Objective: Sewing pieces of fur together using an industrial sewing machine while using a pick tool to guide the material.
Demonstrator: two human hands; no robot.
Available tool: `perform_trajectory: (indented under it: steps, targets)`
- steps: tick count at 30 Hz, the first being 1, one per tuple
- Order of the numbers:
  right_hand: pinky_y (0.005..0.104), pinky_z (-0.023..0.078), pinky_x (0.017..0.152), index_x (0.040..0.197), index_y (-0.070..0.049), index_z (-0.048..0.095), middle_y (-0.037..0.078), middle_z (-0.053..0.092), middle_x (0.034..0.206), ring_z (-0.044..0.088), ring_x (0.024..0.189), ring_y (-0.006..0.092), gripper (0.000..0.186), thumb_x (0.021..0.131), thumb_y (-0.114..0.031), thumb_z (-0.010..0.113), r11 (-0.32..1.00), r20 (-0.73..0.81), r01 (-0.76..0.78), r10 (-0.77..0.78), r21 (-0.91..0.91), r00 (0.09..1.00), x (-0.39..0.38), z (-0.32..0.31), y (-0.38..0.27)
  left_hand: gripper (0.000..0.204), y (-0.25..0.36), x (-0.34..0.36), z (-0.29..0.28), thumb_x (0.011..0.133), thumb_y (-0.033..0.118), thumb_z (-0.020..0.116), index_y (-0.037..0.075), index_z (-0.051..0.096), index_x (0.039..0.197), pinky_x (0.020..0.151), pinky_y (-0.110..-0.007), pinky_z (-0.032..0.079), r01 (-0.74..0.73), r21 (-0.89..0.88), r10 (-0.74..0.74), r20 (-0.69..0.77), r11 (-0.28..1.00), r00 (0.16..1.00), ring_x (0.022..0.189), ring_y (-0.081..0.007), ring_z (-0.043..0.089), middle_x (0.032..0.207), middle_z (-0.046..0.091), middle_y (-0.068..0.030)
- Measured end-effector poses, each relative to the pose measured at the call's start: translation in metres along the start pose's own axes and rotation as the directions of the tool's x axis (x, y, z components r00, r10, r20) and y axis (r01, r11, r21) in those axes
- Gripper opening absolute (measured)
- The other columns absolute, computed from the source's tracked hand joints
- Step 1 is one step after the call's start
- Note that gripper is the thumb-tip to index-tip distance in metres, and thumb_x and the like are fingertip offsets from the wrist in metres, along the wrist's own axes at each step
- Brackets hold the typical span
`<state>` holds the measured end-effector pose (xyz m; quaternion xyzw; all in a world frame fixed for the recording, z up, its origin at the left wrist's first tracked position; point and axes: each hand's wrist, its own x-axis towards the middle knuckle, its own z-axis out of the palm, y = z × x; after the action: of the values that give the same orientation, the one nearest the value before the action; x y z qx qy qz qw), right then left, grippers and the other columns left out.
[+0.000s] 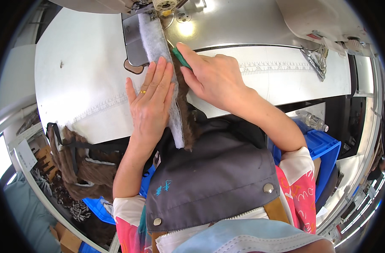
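A long strip with white fleecy backing runs from under the sewing machine head toward my lap. Brown fur shows along its right edge. My left hand lies flat on the strip, fingers stretched out and pointing toward the machine, with a ring on one finger. Just right of the strip, my right hand grips a green-handled tool with a thin metal shaft, which looks like an awl. Its tip is near the strip's edge, but I cannot make out whether it touches.
Metal tweezers or snips lie at the right of the white table, beyond a printed ruler scale. Brown fur pieces hang at the lower left. A blue crate and a clear plastic bottle are at my right.
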<state>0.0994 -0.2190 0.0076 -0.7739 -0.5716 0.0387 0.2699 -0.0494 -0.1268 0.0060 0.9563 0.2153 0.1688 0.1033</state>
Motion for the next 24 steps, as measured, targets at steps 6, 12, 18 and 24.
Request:
perform_trajectory:
  steps: [6,12,18,24]
  targets:
    - [0.0383,0.041,0.046,0.123,-0.004,0.050,0.008,0.058,0.061,0.054,0.051,0.0291,0.046,0.079,-0.014,0.061,0.977,0.183,0.203,-0.213,0.072,0.960,-0.012,-0.020,0.011,0.037,-0.001,-0.002,0.000,0.086,0.013,0.060,0.012,0.058,0.123,0.107,-0.049,0.018,0.000,-0.004,0.000,-0.007,1.000,1.000,0.122,-0.0161,0.050,0.130,0.054,-0.0022]
    - [0.0358,0.041,0.049,0.126,-0.008,0.051,0.005,0.058,0.063,0.054,0.052,0.0251,0.052,0.076,-0.010,0.063,0.966,0.256,0.246,-0.259,0.084,0.931,-0.041,-0.037,0.010,0.038,-0.001,0.002,-0.004,0.084,0.015,0.062,0.012,0.058,0.122,0.106,-0.049,0.020,-0.041,0.025,0.040,0.019,0.999,0.999,0.121,-0.0161,0.050,0.130,0.054,-0.0014]
    - [0.0342,0.043,0.053,0.126,-0.008,0.052,0.008,0.058,0.066,0.056,0.055,0.0251,0.050,0.077,-0.009,0.064,0.961,0.251,0.154,-0.211,0.229,0.945,-0.054,-0.068,0.034,0.039,-0.002,-0.002,-0.004,0.082,0.016,0.064,0.011,0.059,0.121,0.106,-0.050,0.022,-0.032,0.061,0.032,0.001,0.998,0.999,0.122,-0.0153,0.049,0.130,0.054,-0.0002]
    - [0.0351,0.042,0.054,0.120,-0.015,0.059,0.007,0.053,0.067,0.052,0.058,0.0240,0.036,0.083,-0.011,0.061,0.967,0.022,0.234,-0.237,0.104,0.971,0.012,-0.044,0.038,0.040,-0.002,0.000,-0.005,0.080,0.016,0.065,0.012,0.059,0.120,0.105,-0.049,0.023,-0.058,0.053,0.059,-0.021,0.997,0.998,0.120,-0.0141,0.050,0.129,0.055,0.0010]
